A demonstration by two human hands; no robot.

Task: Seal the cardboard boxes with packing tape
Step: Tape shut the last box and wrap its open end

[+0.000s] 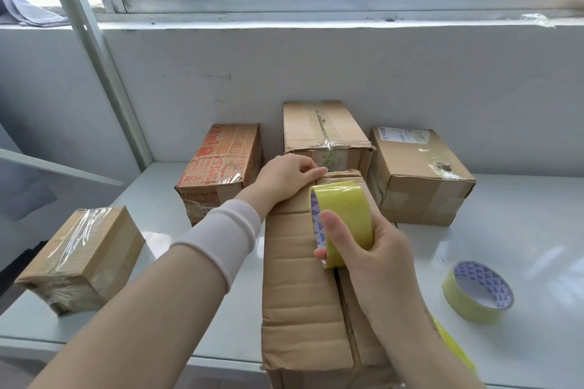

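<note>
A long creased cardboard box lies in front of me on the white table, its top flaps meeting along a middle seam. My right hand grips a yellowish roll of packing tape standing on that seam. A strip of tape runs from the roll to the box's far edge. There my left hand presses the tape end down with its fingertips.
A second tape roll lies flat on the table at the right. Three boxes stand against the wall: a red-printed one, a taped one, a labelled one. Another taped box sits at the left edge.
</note>
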